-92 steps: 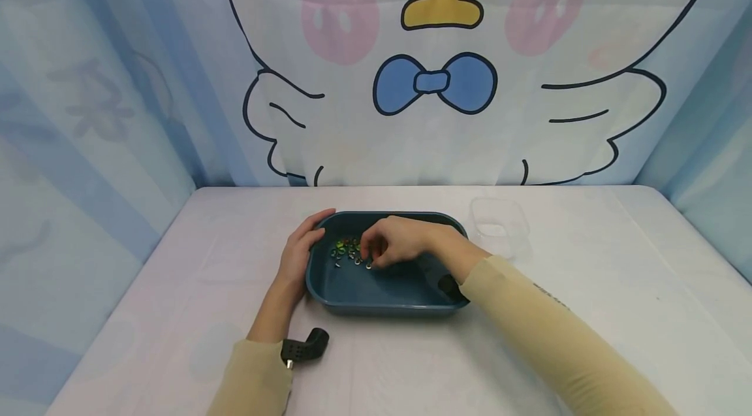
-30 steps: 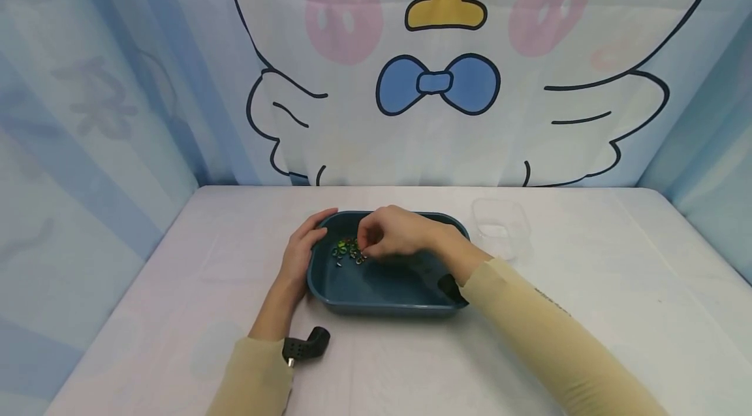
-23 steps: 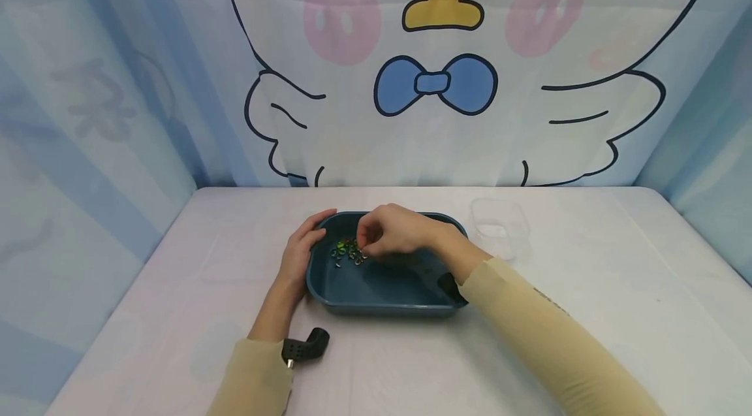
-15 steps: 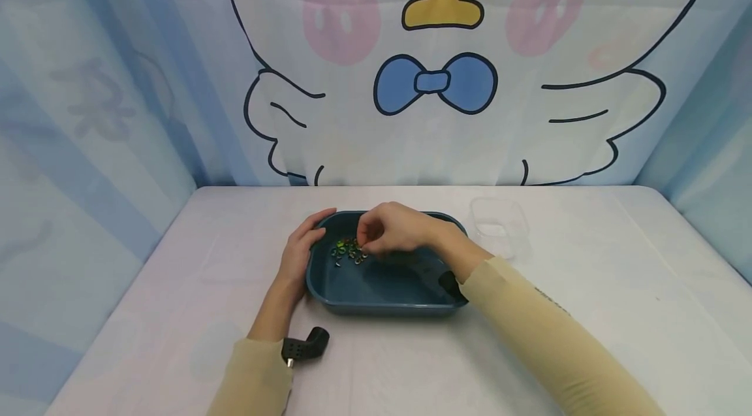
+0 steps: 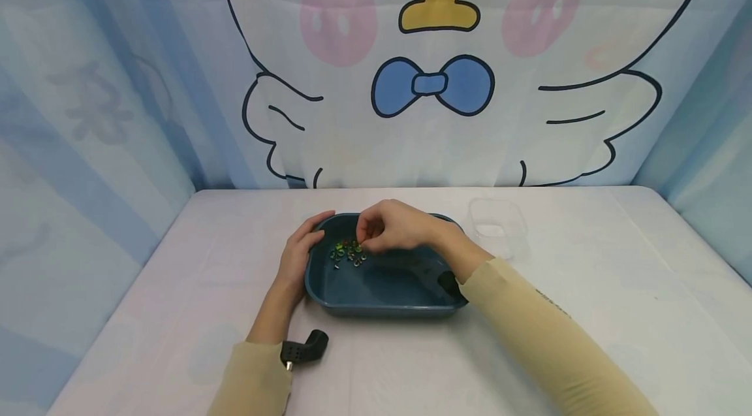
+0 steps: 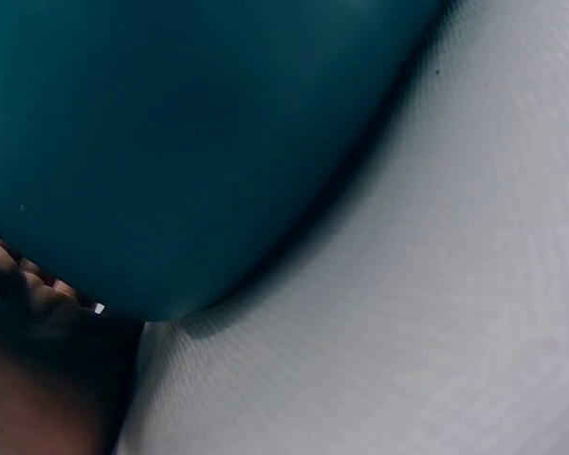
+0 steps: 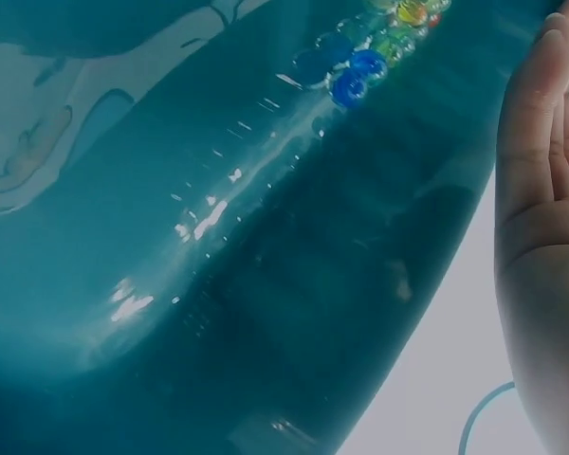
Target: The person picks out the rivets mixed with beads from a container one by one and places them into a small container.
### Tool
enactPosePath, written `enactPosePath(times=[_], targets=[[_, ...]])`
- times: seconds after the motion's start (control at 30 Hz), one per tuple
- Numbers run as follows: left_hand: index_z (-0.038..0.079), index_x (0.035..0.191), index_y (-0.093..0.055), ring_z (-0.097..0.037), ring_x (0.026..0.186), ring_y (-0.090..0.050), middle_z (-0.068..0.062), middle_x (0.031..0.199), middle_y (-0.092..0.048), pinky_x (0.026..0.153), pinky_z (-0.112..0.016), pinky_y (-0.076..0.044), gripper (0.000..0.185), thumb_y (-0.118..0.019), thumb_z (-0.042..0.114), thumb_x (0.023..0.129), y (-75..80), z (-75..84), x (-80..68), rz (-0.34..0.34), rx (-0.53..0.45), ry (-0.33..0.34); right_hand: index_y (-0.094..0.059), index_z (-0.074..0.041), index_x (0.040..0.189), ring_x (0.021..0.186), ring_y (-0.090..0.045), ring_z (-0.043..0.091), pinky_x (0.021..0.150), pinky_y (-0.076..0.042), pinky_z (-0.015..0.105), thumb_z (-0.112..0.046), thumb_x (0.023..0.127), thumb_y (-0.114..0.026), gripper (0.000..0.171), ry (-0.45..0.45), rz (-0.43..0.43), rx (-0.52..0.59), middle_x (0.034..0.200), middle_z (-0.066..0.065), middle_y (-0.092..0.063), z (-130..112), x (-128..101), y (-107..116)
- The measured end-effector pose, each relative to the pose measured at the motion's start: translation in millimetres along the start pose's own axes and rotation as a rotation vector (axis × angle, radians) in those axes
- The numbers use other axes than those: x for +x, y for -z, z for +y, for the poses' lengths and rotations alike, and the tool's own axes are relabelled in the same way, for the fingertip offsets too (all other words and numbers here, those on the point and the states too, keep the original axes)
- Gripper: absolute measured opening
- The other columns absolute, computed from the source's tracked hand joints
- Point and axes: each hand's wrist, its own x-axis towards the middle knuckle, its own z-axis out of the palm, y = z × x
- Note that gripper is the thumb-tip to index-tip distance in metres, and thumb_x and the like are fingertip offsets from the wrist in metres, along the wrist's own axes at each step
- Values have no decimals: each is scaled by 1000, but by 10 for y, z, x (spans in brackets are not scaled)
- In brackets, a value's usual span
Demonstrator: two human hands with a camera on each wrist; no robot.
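Note:
A dark blue-green rectangular tray [image 5: 388, 288] stands on the white table. Small translucent round beads [image 5: 346, 253], green, yellow and clear, cluster in its left half; blue and red beads [image 7: 360, 76] also show in the right wrist view. My left hand [image 5: 296, 256] holds the tray's left rim, its thumb lapping over the edge. Above the right side of the cluster is my right hand [image 5: 396, 226], its fingers bent and thumb and forefinger tips close together. Whether a bead sits between those tips is hidden.
A clear plastic container [image 5: 498, 226] stands right of the tray, near the back of the table [image 5: 587, 285]. A printed fabric curtain [image 5: 435, 142] hangs behind the table, and more fabric flanks both sides. Shiny glints run along the tray's inside.
Since about three seconds ago my right hand has risen from the tray floor and drawn slightly back over the beads. In the last second it rises only a little. The left hand stays put.

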Motion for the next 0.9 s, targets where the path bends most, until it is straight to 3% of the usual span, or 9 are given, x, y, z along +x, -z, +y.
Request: enactPosePath(times=[0.9], targets=[[6, 146, -51, -24, 139, -39, -10, 152, -45, 117, -42, -27, 47, -36, 10, 102, -11, 8, -1, 15, 20, -1, -69, -5, 97, 78, -62, 21, 72, -55, 34, -8, 92, -69, 6, 47, 125, 59, 88, 3, -65, -225, -188, 274]])
